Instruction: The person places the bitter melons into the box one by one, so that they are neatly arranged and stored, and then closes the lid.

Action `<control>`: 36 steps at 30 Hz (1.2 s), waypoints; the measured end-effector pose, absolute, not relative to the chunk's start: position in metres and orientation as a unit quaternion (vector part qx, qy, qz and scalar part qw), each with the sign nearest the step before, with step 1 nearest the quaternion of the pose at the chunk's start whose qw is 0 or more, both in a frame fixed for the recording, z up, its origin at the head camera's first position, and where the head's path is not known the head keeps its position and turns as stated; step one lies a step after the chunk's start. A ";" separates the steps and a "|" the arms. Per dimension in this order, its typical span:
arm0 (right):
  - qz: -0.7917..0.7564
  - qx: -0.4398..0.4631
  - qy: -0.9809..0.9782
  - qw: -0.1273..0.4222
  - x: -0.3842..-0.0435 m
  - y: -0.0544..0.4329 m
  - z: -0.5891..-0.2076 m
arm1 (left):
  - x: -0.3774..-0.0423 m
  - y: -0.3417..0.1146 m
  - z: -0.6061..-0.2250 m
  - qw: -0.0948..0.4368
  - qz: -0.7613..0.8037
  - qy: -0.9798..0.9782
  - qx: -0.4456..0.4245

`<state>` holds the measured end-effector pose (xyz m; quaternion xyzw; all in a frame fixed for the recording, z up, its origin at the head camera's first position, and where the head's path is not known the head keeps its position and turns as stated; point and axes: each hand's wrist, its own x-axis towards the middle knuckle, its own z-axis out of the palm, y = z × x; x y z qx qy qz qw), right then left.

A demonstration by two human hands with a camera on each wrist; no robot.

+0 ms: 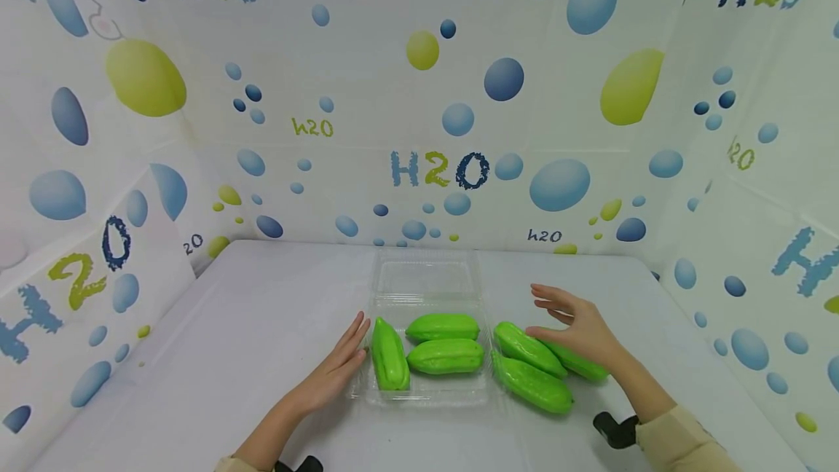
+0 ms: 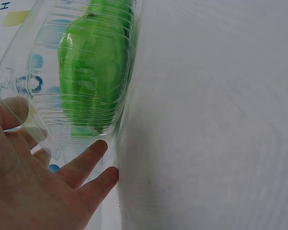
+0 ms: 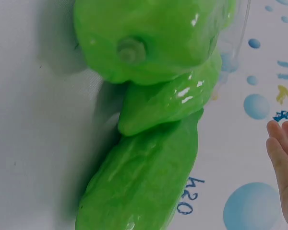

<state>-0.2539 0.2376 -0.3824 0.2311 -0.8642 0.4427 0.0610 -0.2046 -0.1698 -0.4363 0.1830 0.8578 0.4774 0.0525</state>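
Note:
A clear plastic clamshell box (image 1: pixel 452 398) stands in the middle of the table. Inside lie glossy green ridged fruits: one lengthwise fruit (image 1: pixel 390 354) along the left wall, and a back fruit (image 1: pixel 443 326) and a front fruit (image 1: pixel 447 356) lying crosswise. Against the box's left side rests my left hand (image 1: pixel 331 370), fingers extended; the left wrist view shows fingertips beside the ribbed wall. My right hand (image 1: pixel 580 326) hovers over three more fruits right of the box, thumb and fingers spread apart. These are a middle fruit (image 1: pixel 527 348), a front fruit (image 1: pixel 532 386) and a partly hidden rear fruit (image 1: pixel 586 366).
The box's lid (image 1: pixel 426 279) is folded back flat behind it. A white table (image 1: pixel 262 312) carries everything, with a wall sheet (image 1: pixel 354 188) printed with bubbles and "H2O" around its back and sides. A black wrist-camera mount (image 1: pixel 616 430) hangs beneath the right wrist.

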 end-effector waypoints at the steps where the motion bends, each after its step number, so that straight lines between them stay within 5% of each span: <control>1: 0.442 0.230 -0.865 0.063 -0.254 0.239 -0.383 | -0.205 -0.170 -0.436 0.053 0.478 0.858 0.183; 36: 0.402 0.186 -0.893 0.081 -0.244 0.289 -0.399 | -0.205 -0.169 -0.438 0.049 0.474 0.860 0.181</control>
